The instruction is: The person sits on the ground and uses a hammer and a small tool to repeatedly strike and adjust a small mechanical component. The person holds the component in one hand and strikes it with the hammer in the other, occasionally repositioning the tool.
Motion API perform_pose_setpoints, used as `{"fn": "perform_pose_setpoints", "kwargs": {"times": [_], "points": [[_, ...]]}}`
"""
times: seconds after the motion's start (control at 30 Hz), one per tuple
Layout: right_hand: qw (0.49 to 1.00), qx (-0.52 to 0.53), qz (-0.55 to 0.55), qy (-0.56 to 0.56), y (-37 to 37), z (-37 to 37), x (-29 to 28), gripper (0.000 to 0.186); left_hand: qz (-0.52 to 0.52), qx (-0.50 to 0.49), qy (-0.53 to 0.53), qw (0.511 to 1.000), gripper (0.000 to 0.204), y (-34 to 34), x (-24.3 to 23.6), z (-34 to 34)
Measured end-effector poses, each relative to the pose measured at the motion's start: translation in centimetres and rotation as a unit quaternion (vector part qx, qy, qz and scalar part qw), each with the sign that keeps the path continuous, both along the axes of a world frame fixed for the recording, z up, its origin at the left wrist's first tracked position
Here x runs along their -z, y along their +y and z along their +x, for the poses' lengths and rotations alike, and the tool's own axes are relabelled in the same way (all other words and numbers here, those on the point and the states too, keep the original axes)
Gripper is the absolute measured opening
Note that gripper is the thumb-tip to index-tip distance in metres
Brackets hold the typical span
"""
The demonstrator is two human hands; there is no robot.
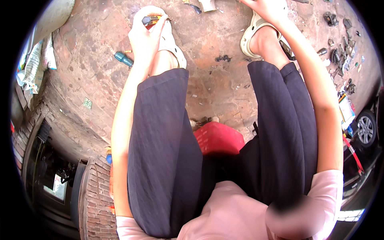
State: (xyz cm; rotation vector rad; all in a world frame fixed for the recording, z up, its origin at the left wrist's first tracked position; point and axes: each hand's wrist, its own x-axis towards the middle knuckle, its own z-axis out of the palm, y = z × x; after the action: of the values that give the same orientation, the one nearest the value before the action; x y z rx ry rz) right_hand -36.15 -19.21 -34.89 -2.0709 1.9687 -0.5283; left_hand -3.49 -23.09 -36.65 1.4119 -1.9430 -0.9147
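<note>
My left hand (142,42) grips a small yellow-and-black tool (153,20) with a dark metal end, above my left cream clog (179,57). My right hand (266,10) is at the top edge by my right cream clog (250,40); its fingertips are cut off, so I cannot tell what they hold. Part of a dark object (300,1) shows just right of that hand. A teal cylindrical object (123,58) lies on the stained floor (208,84) left of my left wrist.
A red plastic seat (218,138) is beneath me. Dark metal scraps (338,56) are scattered at the right, near a car wheel (365,129). Pale sacks (34,70) lie at the upper left; a low brick wall (96,200) stands at the lower left.
</note>
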Motion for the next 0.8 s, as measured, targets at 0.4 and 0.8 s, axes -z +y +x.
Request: {"fn": "perform_pose_setpoints", "kwargs": {"times": [0.4, 0.8], "points": [[0.994, -0.035, 0.049, 0.091, -1.6, -0.2, 2.2, 0.03, 0.114, -0.062, 0.064, 0.989, 0.016, 1.8, -1.5, 1.9], [0.976, -0.134, 0.073, 0.152, -2.4, -1.5, 1.2, 0.022, 0.038, -0.018, -0.005, 0.999, 0.018, 2.0, -0.7, 1.6]]}}
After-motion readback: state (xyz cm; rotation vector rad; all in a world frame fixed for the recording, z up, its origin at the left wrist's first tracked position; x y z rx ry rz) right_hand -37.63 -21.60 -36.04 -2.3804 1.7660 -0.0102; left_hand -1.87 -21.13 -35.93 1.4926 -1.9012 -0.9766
